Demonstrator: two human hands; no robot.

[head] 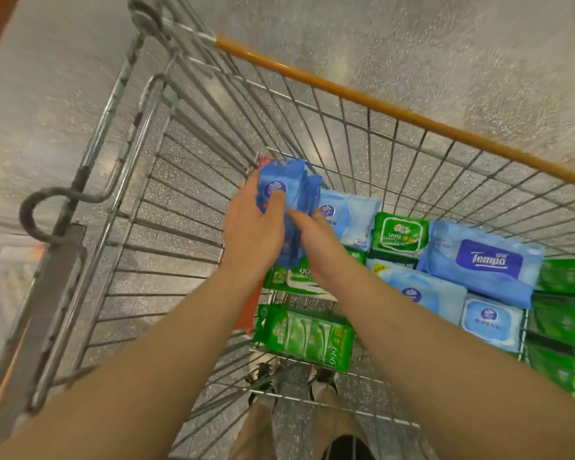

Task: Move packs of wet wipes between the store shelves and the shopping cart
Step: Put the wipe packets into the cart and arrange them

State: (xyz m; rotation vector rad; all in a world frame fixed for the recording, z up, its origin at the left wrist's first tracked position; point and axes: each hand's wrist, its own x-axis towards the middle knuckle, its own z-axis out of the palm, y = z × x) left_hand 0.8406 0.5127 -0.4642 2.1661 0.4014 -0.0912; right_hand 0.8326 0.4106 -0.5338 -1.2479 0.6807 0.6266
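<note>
Blue packs (281,190): two gripped, left hand (251,234) | right hand (316,242) pinching them | cart (193,180)

I see a silver-grey wire shopping cart (193,134) with an orange rim bar (379,104) over a speckled grey floor (445,44). My left hand (251,234) grips dark blue packs (287,190) bearing a round purple logo. Inside lie light blue packs (349,217), bright green packs (307,336) with white and yellow print, and a blue Tempo pack (482,260) with a dark purple label.
</note>
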